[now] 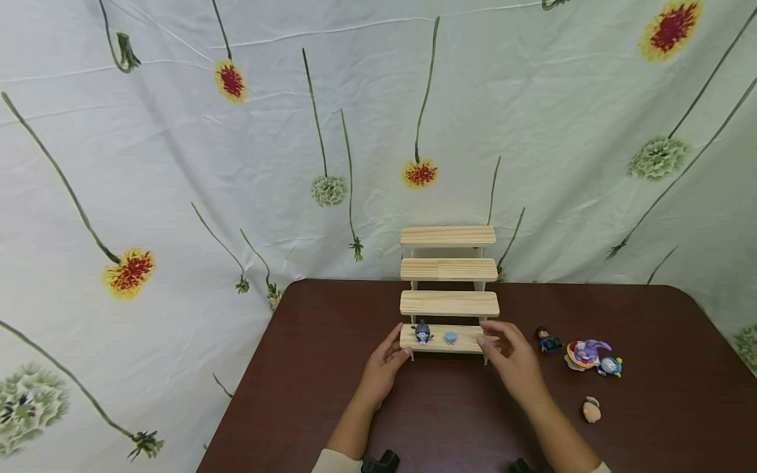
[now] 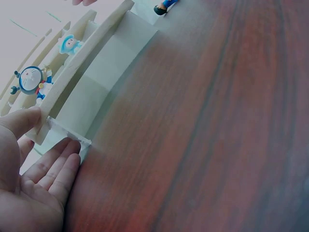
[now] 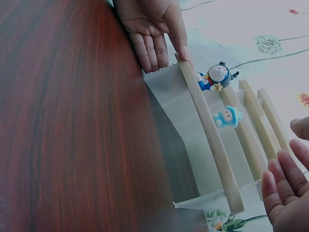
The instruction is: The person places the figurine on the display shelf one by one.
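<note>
A small wooden step shelf [image 1: 449,303] stands near the far edge of the dark brown surface [image 1: 449,420], its four tiers rising toward the flowered cloth [image 1: 177,164] behind. The left hand [image 1: 386,360] rests against the lowest tier's left end, thumb on the board's edge and straight fingers against the side panel, a loose grip that steadies rather than clamps. The right hand [image 1: 511,355] is at the right end, its grip wide, fingers relaxed and holding nothing. Two small figures, a round-headed blue one [image 1: 422,332] and a paler blue one [image 1: 451,337], stand on the lowest tier between the hands. More toys [image 1: 582,358] lie to the right.
</note>
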### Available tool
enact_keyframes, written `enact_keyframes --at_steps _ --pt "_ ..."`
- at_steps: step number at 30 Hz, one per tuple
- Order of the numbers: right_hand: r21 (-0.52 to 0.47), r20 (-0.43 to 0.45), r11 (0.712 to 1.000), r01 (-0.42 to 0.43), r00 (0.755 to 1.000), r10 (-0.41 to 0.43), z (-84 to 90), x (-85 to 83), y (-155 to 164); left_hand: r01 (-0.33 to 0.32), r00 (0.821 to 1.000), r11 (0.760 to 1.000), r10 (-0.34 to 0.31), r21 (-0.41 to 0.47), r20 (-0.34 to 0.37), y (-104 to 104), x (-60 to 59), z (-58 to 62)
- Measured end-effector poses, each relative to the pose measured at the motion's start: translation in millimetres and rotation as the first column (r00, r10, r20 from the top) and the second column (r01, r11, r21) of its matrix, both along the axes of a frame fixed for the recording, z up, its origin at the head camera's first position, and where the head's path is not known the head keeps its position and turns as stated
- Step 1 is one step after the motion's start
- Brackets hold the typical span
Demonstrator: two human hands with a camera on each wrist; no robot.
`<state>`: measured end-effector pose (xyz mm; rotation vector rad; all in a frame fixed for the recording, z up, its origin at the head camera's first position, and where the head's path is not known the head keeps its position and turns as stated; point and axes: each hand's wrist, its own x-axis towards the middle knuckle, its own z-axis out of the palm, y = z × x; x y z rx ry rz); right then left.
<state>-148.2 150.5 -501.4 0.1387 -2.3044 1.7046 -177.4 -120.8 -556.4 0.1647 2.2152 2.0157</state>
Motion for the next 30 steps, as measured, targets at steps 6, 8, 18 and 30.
enact_keyframes --at_steps 6,8,18,30 --pt "0.005 0.025 1.000 0.021 0.999 -0.021 2.5 6.7 6 -0.004 1.000 1.000 0.004 -0.013 0.002 0 0.6 0.6" --pt "0.007 0.037 1.000 0.029 0.999 -0.029 2.7 8.8 7 -0.006 1.000 1.000 0.006 -0.013 0.002 0 0.8 0.9" --pt "-0.015 0.004 0.998 0.061 0.998 -0.061 4.8 19.9 16 0.000 1.000 1.000 0.000 -0.016 0.002 0 0.7 1.2" --pt "-0.002 -0.009 0.994 0.113 0.994 -0.113 2.8 32.8 29 0.004 1.000 1.000 -0.004 0.010 -0.002 0 -0.7 0.2"
